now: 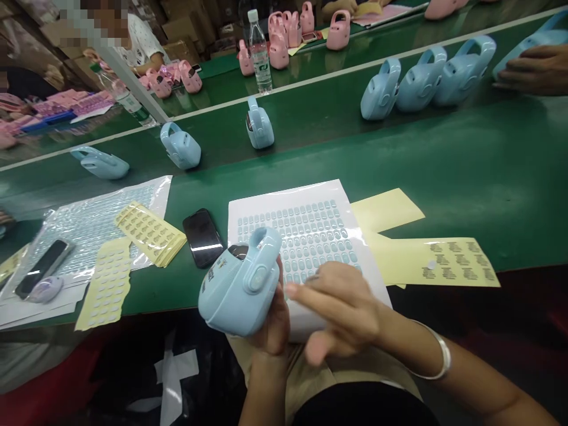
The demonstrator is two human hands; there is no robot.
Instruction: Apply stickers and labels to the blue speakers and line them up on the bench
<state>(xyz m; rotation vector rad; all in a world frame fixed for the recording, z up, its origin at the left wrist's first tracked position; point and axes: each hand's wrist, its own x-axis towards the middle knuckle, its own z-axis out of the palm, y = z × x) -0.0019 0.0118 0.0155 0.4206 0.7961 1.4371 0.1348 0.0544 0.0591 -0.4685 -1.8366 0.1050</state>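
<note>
My left hand (276,328) grips a light blue plastic toy-like casing with a loop handle (235,290) from behind and below. The casing is tilted, with dark printing on its front and a round button on its side. Just right of it is my right hand (339,310), slightly blurred, fingers stretched out and thumb apart, with nothing visible in it. Beneath both hands lies a white sheet of small clear-blue oval stickers (306,236), partly covered by the casing and hands.
Several more blue casings (261,127) stand along the green table (319,154); a co-worker's hand (536,70) touches one at far right. A black phone (203,236), yellow label sheets (151,234), a yellow sheet with printed labels (444,260) and a water bottle (260,53) are around.
</note>
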